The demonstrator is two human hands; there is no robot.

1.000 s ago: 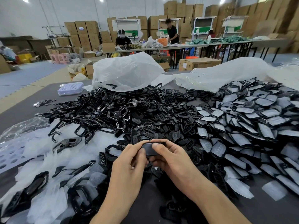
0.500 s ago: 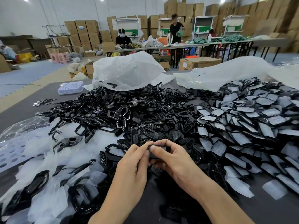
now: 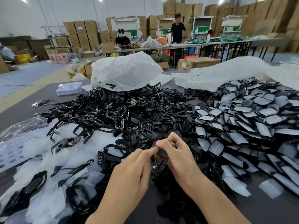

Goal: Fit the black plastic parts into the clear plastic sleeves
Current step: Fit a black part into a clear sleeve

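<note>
Step in hand, my read: seating one black part in its sleeve, or finishing that off. Both hands are on one piece, low centre.

Right hand [image 3: 179,153] is curled round the black part [image 3: 162,154], thumb on top and fingers folded under. That grip is closed tight on the piece. Left hand [image 3: 137,165] comes in from 9 o'clock, with thumb and forefinger tips pinching the part's near-left edge and the other fingers loosely bent.

The part sits between the two grips, mostly hidden in the right palm with only a dark edge showing. It is held up off the surface [image 3: 275,209]. Whether a clear sleeve is on it I cannot tell; too little shows. A small pale scrap [image 3: 154,166] hangs just below the left fingertips, at 6 o'clock of the part.

Next move probably calls for pushing the part fully home while the left pinch holds the film edge and the right grip stays steady. After that the piece would go on the finished heap.

Farther out from the hands:
- Sleeved parts [image 3: 242,126] are heaped from 3 to 1 o'clock.
- Loose clear sleeves [image 3: 40,159] lie at 8 to 9 o'clock, with black frames mixed in.
- Bare black parts [image 3: 129,113] are piled at 12 o'clock.
- Past that pile are two white plastic bags [image 3: 126,70], at 12 and 1 o'clock.
- A perforated tray [image 3: 69,88] sits at 10 o'clock.
- At the far end, people stand at long tables [image 3: 194,45] with stacked cardboard boxes [image 3: 80,29] behind.
</note>
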